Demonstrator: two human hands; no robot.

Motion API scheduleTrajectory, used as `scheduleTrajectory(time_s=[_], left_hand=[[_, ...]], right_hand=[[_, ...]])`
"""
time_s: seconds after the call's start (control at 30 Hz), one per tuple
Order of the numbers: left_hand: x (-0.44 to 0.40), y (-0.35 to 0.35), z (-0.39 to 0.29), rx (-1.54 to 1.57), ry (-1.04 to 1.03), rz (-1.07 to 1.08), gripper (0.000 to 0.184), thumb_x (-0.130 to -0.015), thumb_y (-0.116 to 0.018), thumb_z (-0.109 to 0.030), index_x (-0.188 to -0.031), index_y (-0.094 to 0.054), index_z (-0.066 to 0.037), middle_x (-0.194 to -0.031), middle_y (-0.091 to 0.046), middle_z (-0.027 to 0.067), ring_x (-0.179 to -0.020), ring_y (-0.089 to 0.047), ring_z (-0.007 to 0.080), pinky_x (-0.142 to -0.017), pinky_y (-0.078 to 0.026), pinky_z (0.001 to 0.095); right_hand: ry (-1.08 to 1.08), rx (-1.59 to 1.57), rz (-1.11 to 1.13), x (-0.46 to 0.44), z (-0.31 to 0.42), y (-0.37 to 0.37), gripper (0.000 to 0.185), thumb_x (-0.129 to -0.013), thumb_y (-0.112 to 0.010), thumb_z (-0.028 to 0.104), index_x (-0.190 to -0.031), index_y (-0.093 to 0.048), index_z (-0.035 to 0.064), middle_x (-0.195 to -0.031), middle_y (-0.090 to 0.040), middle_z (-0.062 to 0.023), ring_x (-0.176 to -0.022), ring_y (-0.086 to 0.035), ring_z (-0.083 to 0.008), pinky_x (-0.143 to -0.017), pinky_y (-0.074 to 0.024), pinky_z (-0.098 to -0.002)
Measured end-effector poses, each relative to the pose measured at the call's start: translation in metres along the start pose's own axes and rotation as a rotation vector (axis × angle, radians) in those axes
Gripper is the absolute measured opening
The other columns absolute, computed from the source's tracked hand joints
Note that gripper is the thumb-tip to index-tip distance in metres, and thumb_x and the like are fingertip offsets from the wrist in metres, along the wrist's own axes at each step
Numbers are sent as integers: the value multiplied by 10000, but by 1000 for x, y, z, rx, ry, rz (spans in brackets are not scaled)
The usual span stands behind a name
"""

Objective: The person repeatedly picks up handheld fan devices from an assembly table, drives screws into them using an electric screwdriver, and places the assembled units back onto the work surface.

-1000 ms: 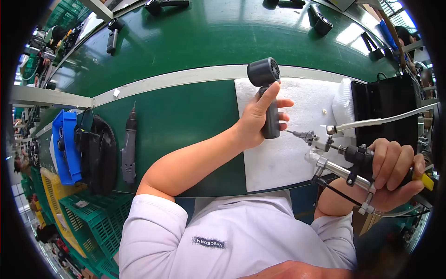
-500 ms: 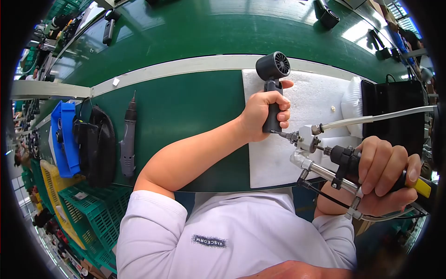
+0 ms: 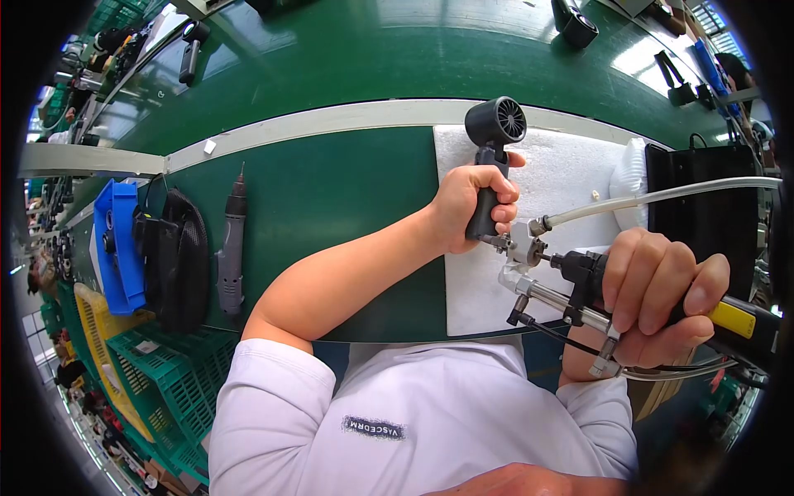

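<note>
My left hand [image 3: 465,202] is wrapped around the handle of a dark grey handheld fan [image 3: 496,122], whose round grille end points up and away from me. My right hand [image 3: 662,289] grips a black electric screwdriver [image 3: 581,271] with a metal screw-feeding head [image 3: 521,244] and a yellow band near its rear. The feeding head's tip meets the lower end of the fan handle; the exact contact is partly hidden by size and angle. A clear hose [image 3: 662,197] runs from the head to the right. Beneath both hands lies a white foam sheet [image 3: 467,306].
Left of my forearm, a grey electric screwdriver [image 3: 232,248] lies on the green table. Beyond it are a black mesh pouch [image 3: 186,256], a blue tray [image 3: 124,248] and a green crate [image 3: 178,372]. A black box [image 3: 703,194] stands right. More fans [image 3: 581,29] lie on the far green bench.
My right hand and the screwdriver have moved left toward the fan handle, and the hose has followed. The fan has shifted slightly to the right, still in my left hand.
</note>
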State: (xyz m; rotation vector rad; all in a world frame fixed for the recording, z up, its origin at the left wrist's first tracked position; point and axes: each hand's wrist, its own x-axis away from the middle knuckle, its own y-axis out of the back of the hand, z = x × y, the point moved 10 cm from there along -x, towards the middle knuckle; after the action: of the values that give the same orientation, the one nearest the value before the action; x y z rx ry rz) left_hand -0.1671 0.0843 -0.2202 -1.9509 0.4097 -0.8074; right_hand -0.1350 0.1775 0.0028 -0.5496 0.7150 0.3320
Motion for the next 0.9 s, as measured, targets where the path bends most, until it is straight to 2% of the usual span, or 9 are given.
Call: scheduleTrajectory(time_s=[0.17, 0.2, 0.33, 0.53, 0.9], left_hand=[[-2, -4, 1, 30, 45, 95, 451, -789, -497, -69, -1232, -418, -98, -748, -469, 40, -583, -476, 120, -545, -444, 274], [-3, -3, 0, 63, 58, 119, 453, -793, -499, -70, -1239, -422, -104, -750, -470, 39, -585, -477, 121, -569, -453, 295], [-3, -2, 1, 205, 95, 220, 441, -805, -506, -74, -1240, -448, -122, -748, -472, 28, -589, -481, 128, -636, -462, 368], [-2, -4, 0, 238, 81, 208, 417, -815, -497, -80, -1226, -446, -128, -727, -473, 17, -584, -486, 124, -619, -460, 359], [-2, -3, -1, 258, 68, 212, 404, -814, -515, -88, -1216, -478, -115, -740, -478, 21, -585, -486, 129, -619, -468, 357]], right_hand=[[-2, -10, -48, -5, 17, 5, 295, -948, -607, 348, -1068, -460, 122, -619, -513, 44, -485, -530, -71, -469, -452, -204], [3, -101, -65, -9, 27, 12, 297, -937, -630, 350, -1080, -500, 125, -625, -523, 37, -496, -534, -67, -513, -473, -197], [-32, -48, -38, -17, 50, 21, 275, -924, -648, 363, -1023, -538, 132, -631, -536, 36, -510, -536, -55, -544, -490, -198], [-2, 8, -67, -1, 31, 19, 290, -952, -590, 388, -1058, -499, 135, -642, -526, 35, -514, -525, -62, -514, -460, -204], [-28, 49, -89, 1, 10, 16, 295, -948, -590, 393, -1014, -459, 137, -608, -489, 46, -469, -497, -63, -473, -433, -214]])
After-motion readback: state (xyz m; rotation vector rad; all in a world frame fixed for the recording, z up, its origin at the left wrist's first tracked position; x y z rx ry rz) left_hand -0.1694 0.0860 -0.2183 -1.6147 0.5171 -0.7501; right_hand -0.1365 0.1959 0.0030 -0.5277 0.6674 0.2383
